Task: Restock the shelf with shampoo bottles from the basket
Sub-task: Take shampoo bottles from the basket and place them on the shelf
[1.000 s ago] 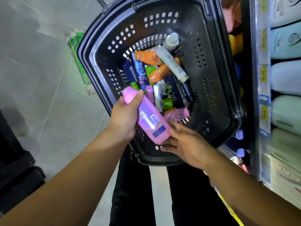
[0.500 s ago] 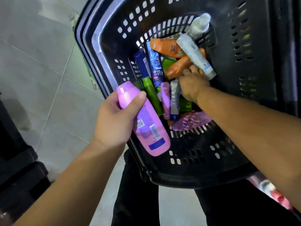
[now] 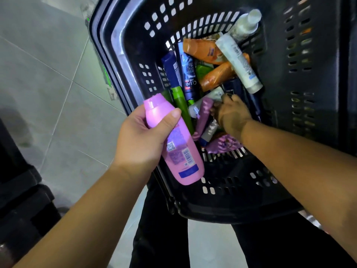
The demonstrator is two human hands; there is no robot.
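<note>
I see basket [image 3: 316, 151], loose bottles [image 3: 212, 78] heaped inside | pink shampoo bottle [image 3: 179, 149] over basket's left rim | left grip [image 3: 139, 140] wrapped round it | right grip [image 3: 231, 117] deep in basket among bottles, fingers hidden: cannot tell.

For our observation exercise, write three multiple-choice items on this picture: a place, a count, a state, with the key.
1. Where is the right hand?
A. On the floor
B. Inside the basket, among bottles
C. On a shelf

2. How many orange bottles show in the basket?
A. One
B. Two
C. Five

3. What is the left hand doing?
A. Hanging empty
B. Pressing the floor
C. Gripping a pink bottle

Key: 1 B, its fingers reach down among lying bottles; 2 B, two lie close together at the far end; 3 C, thumb and fingers wrap the bottle.
</note>
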